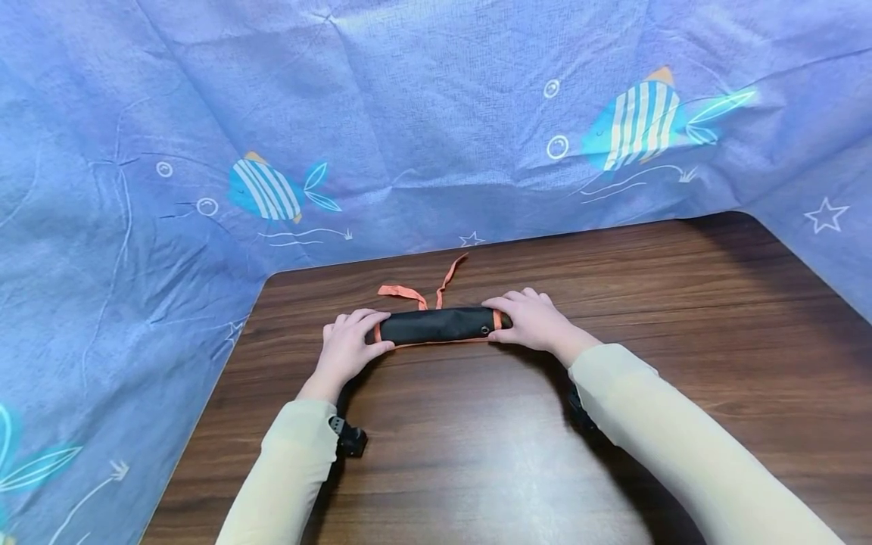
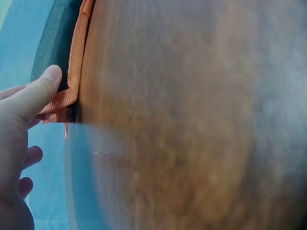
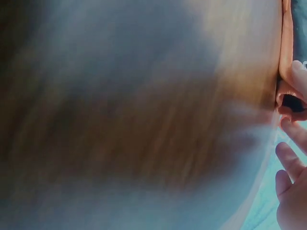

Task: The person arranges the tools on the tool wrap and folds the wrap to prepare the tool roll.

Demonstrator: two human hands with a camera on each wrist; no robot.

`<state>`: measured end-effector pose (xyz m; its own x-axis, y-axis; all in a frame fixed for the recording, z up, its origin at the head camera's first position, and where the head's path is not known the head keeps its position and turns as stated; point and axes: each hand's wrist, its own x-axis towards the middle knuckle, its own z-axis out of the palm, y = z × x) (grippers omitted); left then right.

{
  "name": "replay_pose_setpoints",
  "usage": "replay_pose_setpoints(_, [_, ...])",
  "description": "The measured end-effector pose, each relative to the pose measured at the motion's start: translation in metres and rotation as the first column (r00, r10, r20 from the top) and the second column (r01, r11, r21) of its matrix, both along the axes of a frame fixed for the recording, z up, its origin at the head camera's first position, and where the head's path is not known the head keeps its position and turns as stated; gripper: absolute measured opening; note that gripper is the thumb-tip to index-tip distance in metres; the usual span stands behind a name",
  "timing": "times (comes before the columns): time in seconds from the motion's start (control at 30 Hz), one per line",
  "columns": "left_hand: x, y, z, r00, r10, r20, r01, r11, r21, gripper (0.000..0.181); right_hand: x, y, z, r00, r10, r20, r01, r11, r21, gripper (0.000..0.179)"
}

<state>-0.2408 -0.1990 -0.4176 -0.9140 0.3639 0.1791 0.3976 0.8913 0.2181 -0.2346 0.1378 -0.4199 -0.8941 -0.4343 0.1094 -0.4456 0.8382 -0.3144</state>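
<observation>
A black fabric roll [image 1: 436, 325] with orange edging lies on the wooden table, its long side running left to right. Two loose orange ties [image 1: 403, 292] stretch from its far side across the wood. My left hand [image 1: 346, 344] grips the roll's left end, thumb on the near side and fingers over the far side. At the right end, beside a small metal eyelet [image 1: 485, 330], my right hand [image 1: 534, 322] holds it the same way. In the left wrist view, the thumb [image 2: 41, 91] presses on the black cloth near the orange trim [image 2: 76, 52].
The brown wooden table [image 1: 450, 424] reaches to a blue fabric curtain [image 1: 436, 113] printed with striped fish, which hangs behind and at both sides. A small black device [image 1: 350, 439] is strapped at the left wrist, and another [image 1: 580, 409] shows at the right wrist.
</observation>
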Motion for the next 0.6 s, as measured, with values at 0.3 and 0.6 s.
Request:
replay_pose_setpoints(0.3, [0.002, -0.009, -0.003, 1.000, 0.007, 0.027, -0.009, 0.999, 0.044, 0.060, 0.001, 0.006, -0.001, 0.998, 0.000, 0.057, 0.005, 0.997, -0.075, 0.063])
replay_pose_setpoints(0.6, [0.006, -0.021, -0.005, 0.999, 0.038, 0.037, -0.041, 0.997, 0.073, 0.058, 0.005, 0.037, -0.003, 0.997, -0.026, 0.068, 0.036, 0.989, -0.144, 0.065])
